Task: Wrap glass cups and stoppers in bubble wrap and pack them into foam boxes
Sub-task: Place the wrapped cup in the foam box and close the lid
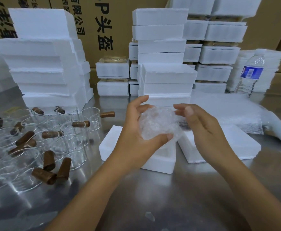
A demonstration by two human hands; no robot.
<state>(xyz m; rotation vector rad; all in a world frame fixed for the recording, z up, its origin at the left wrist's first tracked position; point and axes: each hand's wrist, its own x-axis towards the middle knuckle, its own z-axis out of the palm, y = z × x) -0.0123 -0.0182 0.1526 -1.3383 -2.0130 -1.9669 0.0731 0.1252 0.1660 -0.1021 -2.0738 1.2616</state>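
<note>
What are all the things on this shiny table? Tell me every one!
Wrapped bundle: one, clear bubble wrap, between the hands.
Foam box: one, white, under the hands.
Flat foam piece: one, white, right of that box.
Foam box stacks: several, white, at the back.
Glass cups: many, clear, left side.
Stoppers: many, brown, among the cups.
Bubble wrap sheets: a pile, clear, right side.
Water bottle: one, clear with blue label, far right.
Cardboard cartons: brown, behind everything.
Table: one, silver metal.
Left hand: grips the bundle.
Right hand: fingers relaxed, beside the bundle.
</note>
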